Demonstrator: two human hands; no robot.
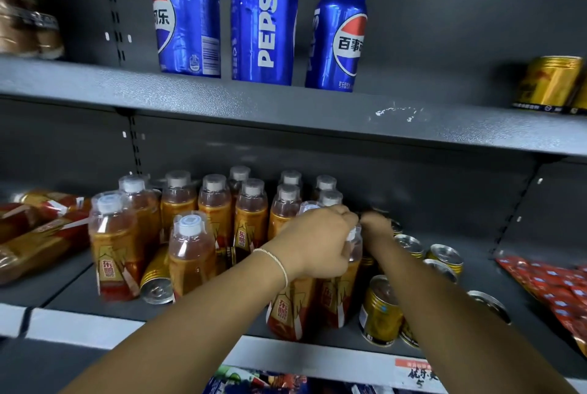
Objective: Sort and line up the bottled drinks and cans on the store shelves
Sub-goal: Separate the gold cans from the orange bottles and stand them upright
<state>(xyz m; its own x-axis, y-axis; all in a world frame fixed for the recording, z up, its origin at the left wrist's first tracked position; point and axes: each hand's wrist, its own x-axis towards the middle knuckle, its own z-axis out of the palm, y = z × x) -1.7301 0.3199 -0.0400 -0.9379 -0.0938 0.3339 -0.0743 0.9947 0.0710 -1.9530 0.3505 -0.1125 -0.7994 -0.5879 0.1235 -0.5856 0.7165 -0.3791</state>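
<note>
Several orange drink bottles with clear caps stand crowded on the lower shelf. My left hand grips the top of a front bottle, next to another front bottle. My right hand reaches deeper behind them, its fingers curled near the back gold cans; what it holds is hidden. Several gold cans stand to the right of the bottles. One gold can lies on its side between the left bottles. Three blue Pepsi cans stand on the upper shelf.
Gold cans stand at the upper shelf's far right. Brown jars sit upper left. Red-and-gold bottles lie flat at the lower left. Red packets lie at the lower right. A price label hangs on the shelf edge.
</note>
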